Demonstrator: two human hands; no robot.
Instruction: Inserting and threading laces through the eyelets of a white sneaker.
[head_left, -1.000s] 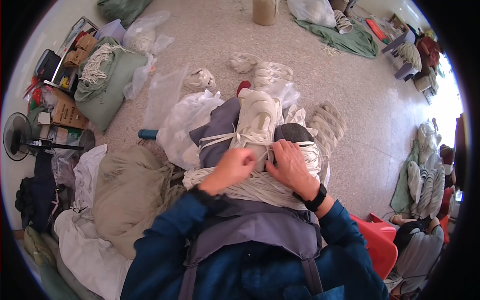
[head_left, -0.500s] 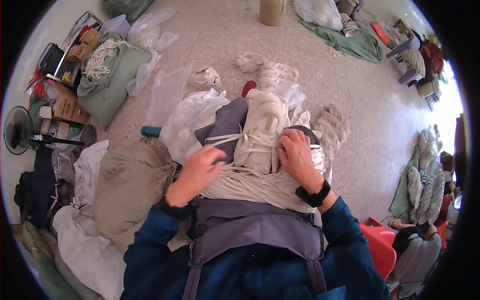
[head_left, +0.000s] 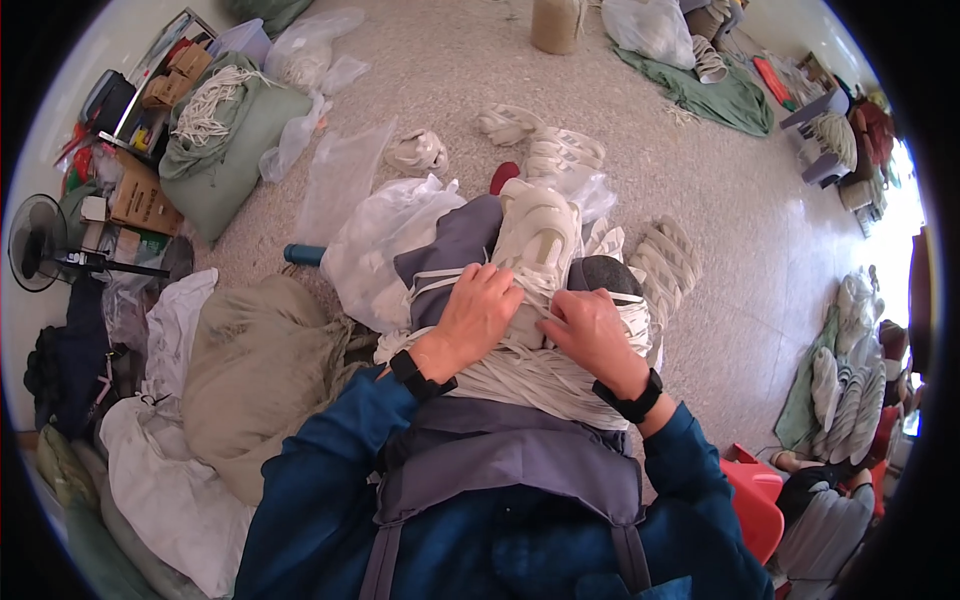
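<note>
l hand (head_left: 478,312) slid back onto shoe (head_left: 535,245), r hand (head_left: 590,335) beside it, both pinching lace (head_left: 553,318); bundle (head_left: 530,372) cld tangle it

Speckled floor (head_left: 640,150), fan (head_left: 35,240) left, bright right.

Two bare hands, the left hand (head_left: 478,310) and the right hand (head_left: 588,333), are working on one cream mesh sneaker (head_left: 535,240), each wrist wearing one black band. One black standing fan (head_left: 38,240) is sitting far left, one red plastic stool (head_left: 755,500) near right.
</note>
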